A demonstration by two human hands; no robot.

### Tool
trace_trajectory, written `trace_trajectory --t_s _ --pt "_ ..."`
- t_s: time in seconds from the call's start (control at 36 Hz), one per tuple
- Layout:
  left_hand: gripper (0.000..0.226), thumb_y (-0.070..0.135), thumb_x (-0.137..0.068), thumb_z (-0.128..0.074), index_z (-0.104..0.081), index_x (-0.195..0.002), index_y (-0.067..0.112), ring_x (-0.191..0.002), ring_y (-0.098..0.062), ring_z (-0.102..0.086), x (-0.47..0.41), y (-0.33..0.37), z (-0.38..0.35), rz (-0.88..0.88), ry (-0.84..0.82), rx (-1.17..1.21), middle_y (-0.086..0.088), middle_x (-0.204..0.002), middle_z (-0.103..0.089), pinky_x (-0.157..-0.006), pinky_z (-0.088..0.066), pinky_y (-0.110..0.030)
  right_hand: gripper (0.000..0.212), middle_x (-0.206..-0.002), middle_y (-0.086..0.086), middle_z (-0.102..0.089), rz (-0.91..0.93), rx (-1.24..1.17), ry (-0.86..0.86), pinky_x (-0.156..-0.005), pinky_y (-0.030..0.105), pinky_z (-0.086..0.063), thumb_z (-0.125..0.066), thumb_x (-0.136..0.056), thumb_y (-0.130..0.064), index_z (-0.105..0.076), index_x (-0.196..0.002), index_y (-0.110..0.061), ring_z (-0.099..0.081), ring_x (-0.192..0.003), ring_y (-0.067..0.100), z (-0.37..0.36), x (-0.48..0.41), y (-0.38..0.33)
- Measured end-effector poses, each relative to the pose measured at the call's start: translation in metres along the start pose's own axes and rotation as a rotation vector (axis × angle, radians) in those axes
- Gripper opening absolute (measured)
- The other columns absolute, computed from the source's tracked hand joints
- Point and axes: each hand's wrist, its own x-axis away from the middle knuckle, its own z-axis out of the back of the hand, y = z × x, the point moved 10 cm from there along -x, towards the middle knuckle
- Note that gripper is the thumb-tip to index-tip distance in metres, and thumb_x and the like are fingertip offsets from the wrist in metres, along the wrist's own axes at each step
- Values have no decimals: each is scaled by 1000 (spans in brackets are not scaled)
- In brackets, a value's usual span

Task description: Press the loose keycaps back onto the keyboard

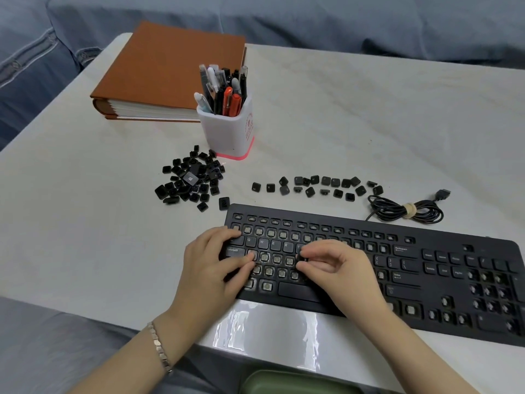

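A black keyboard (426, 268) lies on the white table, most of its key sockets bare; Q, W, E, R and a few large keys are seated. My right hand (338, 271) pinches a black keycap (304, 258) marked S between thumb and fingers over the home row. My left hand (210, 265) rests on the keyboard's left end, its fingers lying straight across the Caps Lock area. A heap of loose keycaps (190, 180) sits beyond the keyboard's left corner. A scattered row of loose keycaps (318, 186) lies behind the keyboard.
A white pen holder (230, 132) full of pens stands behind the heap. A brown binder (159, 72) lies at the back left. The keyboard's coiled cable (406, 209) rests at the back right. The table's glossy front edge (267, 328) is close to me.
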Motion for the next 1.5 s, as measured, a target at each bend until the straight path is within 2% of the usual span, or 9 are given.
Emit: trace_trajectory --t_s 0.17,0.28,0.36,0.53,0.67,0.81,0.94,1.25,1.5 --pt "11 32 -82 -65 -75 -77 28 -101 4 -44 -17 6 11 212 -20 267 19 -95 -64 -94 -25 -6 28 -73 -5 -71 -26 -123 -30 -66 8 -48 -70 -69 14 -68 -72 -14 -66 -67 0 -2 -1 -5" --pt "16 12 -78 -73 -72 -92 19 -71 -2 -66 -21 14 -16 606 -238 827 5 -74 -72 -66 -47 -10 32 -75 -5 -73 19 -156 -56 -68 13 -51 -71 -65 16 -67 -77 -13 -68 -74 6 -1 -3 -16" --pt "19 12 -78 -73 -68 -96 13 -62 -3 -65 -21 21 -29 703 -342 894 0 -69 -72 -54 -44 -12 37 -77 -5 -73 81 -108 -65 -69 15 -51 -72 -64 16 -67 -76 -19 -66 -71 6 0 -3 -27" --pt "20 6 -76 -74 -67 -93 14 -65 -3 -64 -17 19 -40 800 -368 958 2 -70 -72 -55 -46 -14 43 -88 -17 -71 242 205 -114 -78 14 -46 -76 -68 3 -64 -88 -32 -65 -85 1 -4 3 -43" --pt "24 -3 -85 -62 -69 -97 17 -62 -2 -60 -15 19 -38 786 -351 957 8 -65 -63 -57 -48 -15 49 -95 -20 -66 327 393 -83 -85 9 -42 -76 -71 -2 -62 -96 -42 -59 -92 0 5 0 -45" --pt "34 -2 -89 -57 -73 -85 28 -59 -5 -63 -10 5 -26 772 -315 862 7 -68 -68 -69 -53 -25 22 -103 -13 -59 380 662 103 -95 1 -25 -69 -79 -6 -69 -98 -17 -50 -102 3 43 -14 -39" --pt "22 -3 -85 -62 -69 -82 18 -54 -6 -64 -5 -16 -9 827 -196 860 3 -65 -71 -61 -53 -19 21 -108 3 -64 349 865 98 -97 23 -32 -65 -84 -13 -68 -104 -9 -56 -105 20 54 -28 -21" --pt "31 -11 -77 -68 -72 -85 19 -68 -3 -67 -9 -21 4 680 -70 798 -3 -96 -68 -67 -49 -8 21 -97 0 -66 385 840 129 -87 30 -35 -67 -82 -10 -66 -103 -11 -58 -91 22 55 -27 -19" --pt "37 -2 -74 -75 -69 -83 32 -76 1 -63 -13 -8 0 517 -119 580 7 -92 -65 -70 -47 -6 21 -98 -1 -65 389 828 128 -89 32 -36 -66 -83 -12 -66 -104 -13 -57 -94 21 56 -28 -16"
